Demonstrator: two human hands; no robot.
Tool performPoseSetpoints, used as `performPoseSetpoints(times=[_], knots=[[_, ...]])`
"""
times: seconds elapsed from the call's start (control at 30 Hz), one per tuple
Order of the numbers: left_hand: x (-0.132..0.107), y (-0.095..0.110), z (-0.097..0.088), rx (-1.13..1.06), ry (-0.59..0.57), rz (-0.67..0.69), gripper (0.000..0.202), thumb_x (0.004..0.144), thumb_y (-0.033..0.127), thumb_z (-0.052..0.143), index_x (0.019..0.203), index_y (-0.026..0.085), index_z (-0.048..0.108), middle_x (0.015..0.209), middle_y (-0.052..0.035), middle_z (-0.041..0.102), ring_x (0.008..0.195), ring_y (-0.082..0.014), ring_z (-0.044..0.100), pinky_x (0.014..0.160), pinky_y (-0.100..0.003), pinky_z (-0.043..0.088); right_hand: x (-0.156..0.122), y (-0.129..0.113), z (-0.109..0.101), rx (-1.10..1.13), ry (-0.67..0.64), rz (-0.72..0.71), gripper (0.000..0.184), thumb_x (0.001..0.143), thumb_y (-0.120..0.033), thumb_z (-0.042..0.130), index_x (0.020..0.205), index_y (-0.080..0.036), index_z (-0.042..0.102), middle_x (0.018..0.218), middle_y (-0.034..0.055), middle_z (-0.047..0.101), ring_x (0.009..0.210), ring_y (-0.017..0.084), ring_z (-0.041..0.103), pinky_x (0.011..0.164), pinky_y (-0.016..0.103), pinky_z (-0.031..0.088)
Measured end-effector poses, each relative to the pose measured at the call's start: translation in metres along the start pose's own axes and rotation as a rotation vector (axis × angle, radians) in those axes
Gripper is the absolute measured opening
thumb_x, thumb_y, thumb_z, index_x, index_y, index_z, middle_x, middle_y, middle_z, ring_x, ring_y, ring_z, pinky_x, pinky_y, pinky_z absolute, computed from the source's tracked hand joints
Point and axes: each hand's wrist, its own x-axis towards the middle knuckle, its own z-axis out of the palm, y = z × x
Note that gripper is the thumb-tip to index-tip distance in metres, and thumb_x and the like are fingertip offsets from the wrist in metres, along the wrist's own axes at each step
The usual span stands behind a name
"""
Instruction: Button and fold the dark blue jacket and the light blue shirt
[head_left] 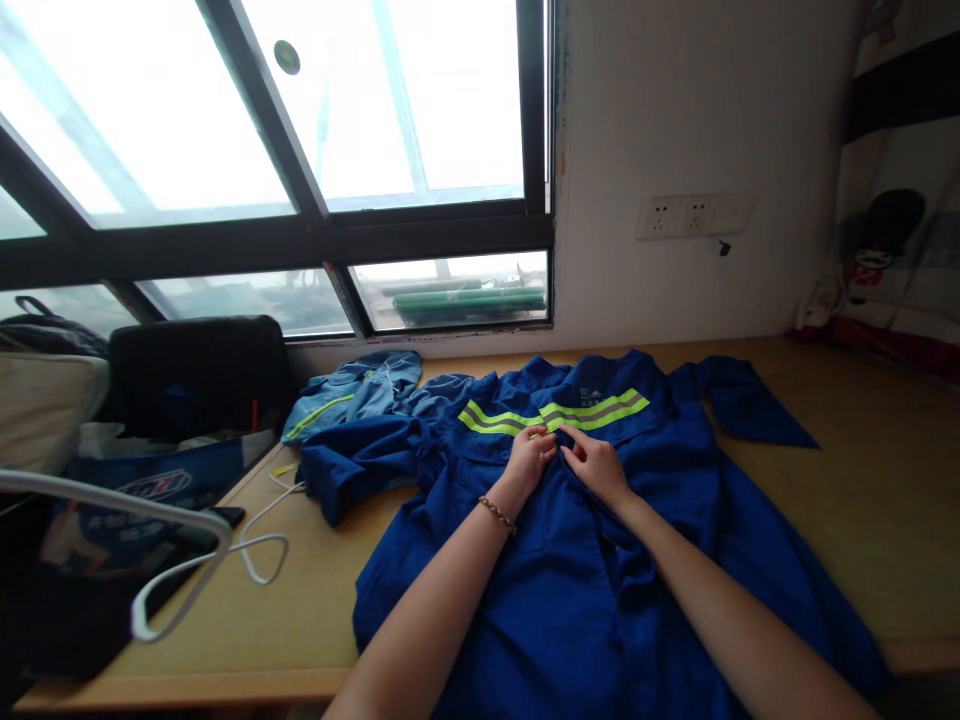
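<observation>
A dark blue work jacket (667,480) lies spread front side up, its collar toward the window and its sleeves out to both sides. Yellow-green reflective strips (596,410) cross its chest. My left hand (532,460), with a beaded bracelet (497,514) on the wrist, pinches the jacket's front edge just below the strips. Close beside it, my right hand (594,465) grips the opposite front edge with bent fingers. Both hands meet at the front opening, which gapes lower down. Whether a button or snap sits between the fingertips is too small to tell.
The jacket rests on a wooden table (300,620). A lighter blue garment (352,385) is bunched behind its left sleeve. A white cable (262,575) loops at the left, near bags (135,490). Behind are a window (420,230) and wall sockets (694,215).
</observation>
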Motion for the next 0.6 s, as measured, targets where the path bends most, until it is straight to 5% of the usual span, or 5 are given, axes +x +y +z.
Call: performPoseSetpoints(times=[0.47,0.6], knots=[[0.001,-0.008,0.001,0.203,-0.078,0.252,0.037,0.049,0.005,0.069,0.076,0.015,0.046,0.061,0.0054,0.052,0.054,-0.0052,0.052,0.052,-0.015,0.039,0.001,0.001,-0.002,-0.034,-0.142,0.087,0.043,0.078,-0.034,0.044,0.119,-0.023,0.05,0.059,-0.0008,0.059,0.054,0.014,0.053,0.053,0.023,0.035],[-0.002,-0.004,0.002,0.197,-0.072,0.203,0.036,0.056,0.013,0.07,0.085,0.014,0.05,0.068,0.0014,0.058,0.057,-0.0075,0.056,0.055,-0.018,0.044,-0.003,-0.009,-0.004,-0.065,-0.098,0.09,0.062,0.071,-0.045,0.052,0.126,-0.02,0.04,0.077,0.0041,0.063,0.067,0.018,0.058,0.059,0.026,0.039]])
